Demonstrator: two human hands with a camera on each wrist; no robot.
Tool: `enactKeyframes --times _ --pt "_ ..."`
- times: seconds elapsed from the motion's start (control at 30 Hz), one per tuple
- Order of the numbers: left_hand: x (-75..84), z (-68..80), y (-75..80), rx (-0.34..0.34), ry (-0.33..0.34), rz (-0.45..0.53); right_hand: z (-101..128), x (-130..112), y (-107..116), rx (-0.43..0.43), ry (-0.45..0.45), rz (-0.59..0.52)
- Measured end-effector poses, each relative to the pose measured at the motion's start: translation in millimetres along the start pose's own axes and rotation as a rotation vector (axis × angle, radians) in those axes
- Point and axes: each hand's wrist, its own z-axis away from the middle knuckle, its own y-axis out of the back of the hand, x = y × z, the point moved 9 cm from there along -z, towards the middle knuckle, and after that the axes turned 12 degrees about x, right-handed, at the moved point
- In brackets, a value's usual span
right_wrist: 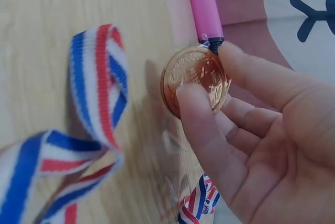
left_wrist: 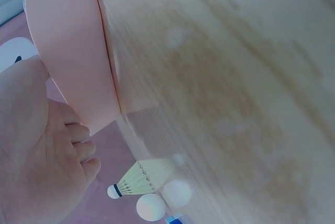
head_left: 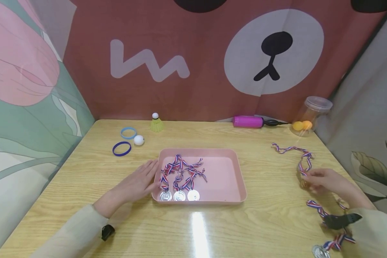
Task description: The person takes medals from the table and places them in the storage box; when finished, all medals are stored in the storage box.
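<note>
My right hand (head_left: 330,183) pinches a gold-coloured medal (right_wrist: 180,69) by its edge, fingers curled around it in the right wrist view. Its red, white and blue ribbon (head_left: 291,148) trails away over the table's right side. My left hand (head_left: 138,181) lies flat with straight fingers against the left side of a pink tray (head_left: 227,179). Three silver medals (head_left: 179,196) lie inside the tray along its front, their ribbons (head_left: 180,168) tangled behind them. Beside the right forearm, another silver medal (head_left: 320,251) and more striped ribbon (head_left: 316,205) are partly covered by the sleeve.
At the back left are a shuttlecock (head_left: 156,123), a white ball (head_left: 138,140), a light blue ring (head_left: 128,133) and a dark blue ring (head_left: 122,148). A magenta pump (head_left: 248,122) lies at the back right by a clear jar (head_left: 313,113) with orange balls.
</note>
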Motion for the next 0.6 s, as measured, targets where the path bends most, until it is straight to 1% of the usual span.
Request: enactKeyframes --times 0.1,0.2,0.27,0.37,0.43,0.5,0.6 --pt "0.2 0.0 0.5 0.003 -0.003 -0.004 1 -1 0 -0.028 -0.027 -0.059" --pt "0.5 0.0 1.2 0.008 -0.008 -0.01 1 -3 2 -0.034 -0.02 -0.114" --pt "0.5 -0.1 1.3 0.009 -0.008 -0.011 1 -3 4 -0.021 -0.029 -0.174" --pt "0.3 0.0 0.9 0.007 -0.005 -0.008 1 -6 7 -0.022 -0.016 -0.291" --pt "0.1 0.0 0.4 0.005 -0.003 -0.007 2 -8 8 -0.021 -0.009 -0.347" --pt "0.0 0.1 0.2 0.005 -0.001 -0.005 2 -11 9 -0.017 -0.009 -0.358" --pt "-0.3 0.0 -0.2 0.005 0.001 -0.006 2 -14 12 0.012 -0.03 -0.337"
